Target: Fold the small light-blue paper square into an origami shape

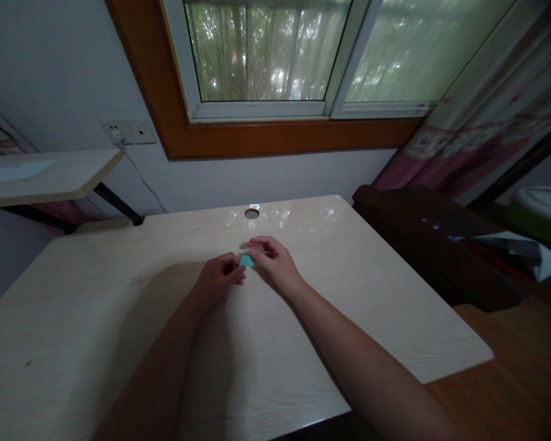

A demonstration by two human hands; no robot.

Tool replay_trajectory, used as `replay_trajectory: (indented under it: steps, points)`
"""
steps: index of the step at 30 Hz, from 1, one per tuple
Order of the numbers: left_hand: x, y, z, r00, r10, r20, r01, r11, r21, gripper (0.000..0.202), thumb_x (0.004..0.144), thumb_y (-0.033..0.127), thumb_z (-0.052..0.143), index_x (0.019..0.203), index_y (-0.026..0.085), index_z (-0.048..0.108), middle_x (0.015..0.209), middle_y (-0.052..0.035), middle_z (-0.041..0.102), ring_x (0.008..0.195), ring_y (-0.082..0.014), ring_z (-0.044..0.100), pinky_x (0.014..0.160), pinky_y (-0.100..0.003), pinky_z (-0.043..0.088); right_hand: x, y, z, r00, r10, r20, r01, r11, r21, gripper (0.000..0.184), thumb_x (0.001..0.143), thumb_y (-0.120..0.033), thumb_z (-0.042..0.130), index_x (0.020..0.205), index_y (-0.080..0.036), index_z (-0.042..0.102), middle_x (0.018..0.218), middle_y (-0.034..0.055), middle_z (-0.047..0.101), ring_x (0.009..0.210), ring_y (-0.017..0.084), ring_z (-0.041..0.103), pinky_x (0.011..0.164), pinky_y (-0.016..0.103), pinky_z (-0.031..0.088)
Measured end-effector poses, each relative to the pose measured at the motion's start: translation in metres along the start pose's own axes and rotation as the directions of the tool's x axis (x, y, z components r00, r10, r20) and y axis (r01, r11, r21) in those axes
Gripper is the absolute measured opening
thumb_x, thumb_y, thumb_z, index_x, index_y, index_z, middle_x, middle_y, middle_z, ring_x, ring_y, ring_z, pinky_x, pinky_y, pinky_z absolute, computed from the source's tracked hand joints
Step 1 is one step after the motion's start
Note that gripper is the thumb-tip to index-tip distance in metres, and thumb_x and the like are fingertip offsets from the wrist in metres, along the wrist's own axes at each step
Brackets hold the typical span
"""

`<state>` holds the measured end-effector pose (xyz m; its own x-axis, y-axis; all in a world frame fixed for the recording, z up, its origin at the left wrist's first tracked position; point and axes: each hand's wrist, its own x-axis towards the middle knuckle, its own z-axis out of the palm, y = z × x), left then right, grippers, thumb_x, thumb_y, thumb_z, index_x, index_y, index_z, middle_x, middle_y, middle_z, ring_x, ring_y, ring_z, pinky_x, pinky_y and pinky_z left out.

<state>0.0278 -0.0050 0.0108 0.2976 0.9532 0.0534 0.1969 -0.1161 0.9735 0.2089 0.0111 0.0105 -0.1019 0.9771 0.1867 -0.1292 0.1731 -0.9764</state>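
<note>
A small turquoise piece of paper (247,261), apparently folded, is between my two hands over the middle of the desk. My left hand (218,275) is closed, pinching the paper's left side between thumb and fingers. From the right, my right hand (275,260) meets the paper's upper right edge, its thumb on the paper and its fingers curled beyond. Part of the paper is hidden behind the fingertips.
The pale wooden desk (119,331) has a round cable hole (252,214) near its back edge. A raised shelf (73,177) on black legs stands at the left. Dark furniture (422,245) borders the right side, below a curtain (477,110).
</note>
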Motion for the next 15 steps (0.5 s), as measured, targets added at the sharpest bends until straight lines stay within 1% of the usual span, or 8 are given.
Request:
replay_trajectory:
  steps: [3, 4, 6, 10, 12, 15]
  points:
    - [0.0000, 0.0021, 0.0002, 1.000, 0.006, 0.002, -0.006, 1.000, 0.021, 0.020, 0.081, 0.036, 0.064, 0.076, 0.017, 0.062, 0.071, -0.0020, 0.069, 0.061, -0.0145, 0.066, 0.062, -0.026, 0.053, -0.0018, 0.0062, -0.0003, 0.997, 0.023, 0.078, -0.011, 0.989, -0.150, 0.023, 0.077, -0.034, 0.070, 0.096, -0.021, 0.069, 0.088, 0.0034, 0.071, 0.076, 0.015, 0.062, 0.073, 0.030, 0.050]
    - [0.0002, 0.0029, 0.0002, 1.000, 0.003, -0.013, -0.003, 1.000, 0.017, 0.020, 0.081, 0.036, 0.064, 0.077, 0.017, 0.062, 0.071, -0.0020, 0.069, 0.062, -0.0145, 0.066, 0.063, -0.026, 0.053, -0.0018, 0.0080, -0.0006, 0.997, 0.019, 0.071, -0.007, 0.986, -0.168, 0.021, 0.076, -0.032, 0.070, 0.093, -0.020, 0.070, 0.086, 0.0029, 0.070, 0.075, 0.015, 0.062, 0.072, 0.029, 0.050]
    - [0.0009, 0.0041, -0.0002, 0.998, 0.007, -0.058, -0.008, 1.000, -0.002, 0.018, 0.081, 0.034, 0.064, 0.077, 0.017, 0.062, 0.069, -0.0014, 0.069, 0.062, -0.0142, 0.066, 0.064, -0.026, 0.053, -0.0015, 0.0100, -0.0010, 0.997, 0.015, 0.070, -0.004, 0.988, -0.156, 0.019, 0.075, -0.031, 0.071, 0.091, -0.020, 0.070, 0.085, 0.0024, 0.070, 0.075, 0.014, 0.062, 0.073, 0.029, 0.049]
    - [0.0020, 0.0050, -0.0014, 0.988, 0.044, -0.150, -0.053, 0.997, -0.055, 0.017, 0.084, 0.033, 0.061, 0.078, 0.016, 0.062, 0.067, -0.0005, 0.066, 0.062, -0.0130, 0.063, 0.063, -0.025, 0.051, -0.0014, 0.0073, 0.0006, 0.996, 0.041, 0.083, -0.036, 0.997, -0.062, 0.020, 0.074, -0.032, 0.072, 0.090, -0.019, 0.070, 0.081, 0.0018, 0.069, 0.072, 0.013, 0.061, 0.072, 0.028, 0.048]
    - [0.0021, 0.0051, -0.0020, 0.985, 0.059, -0.164, -0.070, 0.996, -0.061, 0.018, 0.085, 0.034, 0.060, 0.079, 0.016, 0.062, 0.070, -0.0013, 0.067, 0.063, -0.0133, 0.063, 0.065, -0.025, 0.051, -0.0019, 0.0055, 0.0018, 0.995, 0.065, 0.077, -0.061, 0.997, -0.052, 0.020, 0.073, -0.032, 0.073, 0.087, -0.018, 0.070, 0.078, 0.0019, 0.069, 0.069, 0.013, 0.061, 0.070, 0.028, 0.048]
    - [0.0023, 0.0053, -0.0022, 0.987, 0.055, -0.148, -0.065, 0.996, -0.060, 0.020, 0.085, 0.036, 0.060, 0.082, 0.016, 0.063, 0.071, -0.0016, 0.067, 0.066, -0.0142, 0.063, 0.066, -0.026, 0.051, -0.0025, 0.0062, 0.0026, 0.995, 0.075, 0.069, -0.072, 0.996, -0.047, 0.021, 0.072, -0.034, 0.074, 0.085, -0.018, 0.070, 0.077, 0.0019, 0.069, 0.068, 0.013, 0.061, 0.068, 0.027, 0.047]
